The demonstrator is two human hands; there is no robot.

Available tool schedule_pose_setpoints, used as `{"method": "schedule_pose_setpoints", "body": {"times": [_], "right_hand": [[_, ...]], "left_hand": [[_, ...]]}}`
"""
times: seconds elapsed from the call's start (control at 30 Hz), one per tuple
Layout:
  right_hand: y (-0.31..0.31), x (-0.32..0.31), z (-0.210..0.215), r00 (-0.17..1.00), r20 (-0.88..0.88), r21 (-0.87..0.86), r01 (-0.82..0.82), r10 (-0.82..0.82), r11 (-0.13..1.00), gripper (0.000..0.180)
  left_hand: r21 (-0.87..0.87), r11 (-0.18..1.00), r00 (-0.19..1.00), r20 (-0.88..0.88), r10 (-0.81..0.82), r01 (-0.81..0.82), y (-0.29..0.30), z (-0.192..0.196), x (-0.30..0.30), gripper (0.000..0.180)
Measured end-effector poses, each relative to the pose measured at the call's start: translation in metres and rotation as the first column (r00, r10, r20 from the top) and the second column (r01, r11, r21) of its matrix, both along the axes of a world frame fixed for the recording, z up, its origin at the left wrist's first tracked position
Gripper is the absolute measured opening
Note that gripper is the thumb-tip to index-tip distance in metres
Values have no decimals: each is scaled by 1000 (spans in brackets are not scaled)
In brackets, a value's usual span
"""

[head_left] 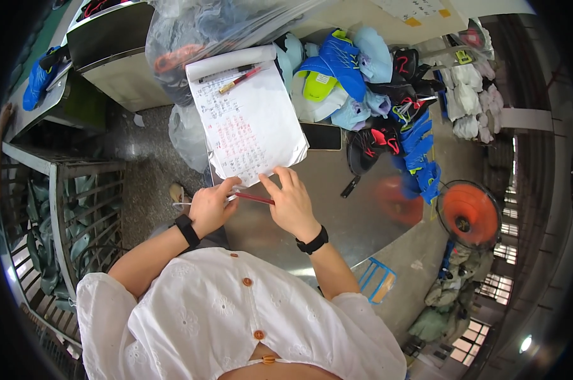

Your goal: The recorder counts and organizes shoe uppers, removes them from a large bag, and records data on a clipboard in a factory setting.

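My right hand (291,202) holds a dark red pen (254,198) crosswise between its fingers, the pen reaching toward my left hand. My left hand (211,208) is closed around a thin white stick (182,203) whose end pokes out on its left side; whether it joins the pen is hidden. Just beyond both hands lies a pad of white paper (280,120) with handwriting in dark and red ink, its top pages rolled back. Fingertips of both hands reach its near edge. A red-and-tan pen (239,81) and a dark pen (220,74) rest on the pad's upper part.
Right of the pad are a black phone (322,137), a blue shoe (340,60), a black-and-red shoe (372,147) and other shoe pieces. A small black tool (350,187) lies on the metal table (324,221). An orange fan (469,215) stands right; a metal rack (58,209) left.
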State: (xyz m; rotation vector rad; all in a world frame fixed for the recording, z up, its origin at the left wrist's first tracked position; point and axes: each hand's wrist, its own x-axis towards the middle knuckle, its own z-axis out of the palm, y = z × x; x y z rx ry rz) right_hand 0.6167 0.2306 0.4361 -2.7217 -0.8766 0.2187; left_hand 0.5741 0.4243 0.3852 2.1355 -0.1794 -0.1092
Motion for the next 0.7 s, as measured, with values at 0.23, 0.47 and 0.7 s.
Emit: {"method": "schedule_pose_setpoints", "body": {"times": [0.23,0.47,0.7], "right_hand": [[0,0,1,1000,-12,7,12,-11,1000,50],[-2,3,0,1000,-23,26,10,-10,1000,49],[-5,11,6,997,-73,20,-23,24,1000,45]], "left_hand": [[38,998,999,15,-41,41,-1,4,2,43],[133,987,996,-26,-86,89,-4,7,2,46],[105,991,996,17,-86,84,-3,1,3,44]]}}
